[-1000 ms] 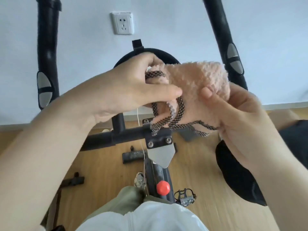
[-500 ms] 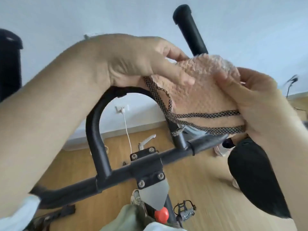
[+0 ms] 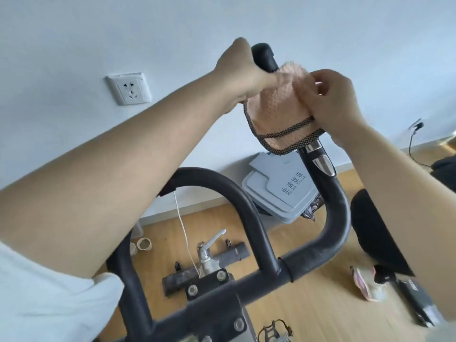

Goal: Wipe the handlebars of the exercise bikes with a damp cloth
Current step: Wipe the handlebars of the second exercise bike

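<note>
Both hands, left (image 3: 243, 70) and right (image 3: 333, 95), clamped the pink cloth (image 3: 278, 107) around the right handlebar grip (image 3: 265, 58); firm twisting strokes would clean best.

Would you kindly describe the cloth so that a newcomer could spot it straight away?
Start at the black handlebar and follow its right upright grip toward the white wall. Just below the grip's rounded tip, the cloth is wrapped round it, pinched between the left hand and right hand. It is the only fluffy pink thing there, edged with dark patterned trim.
</note>
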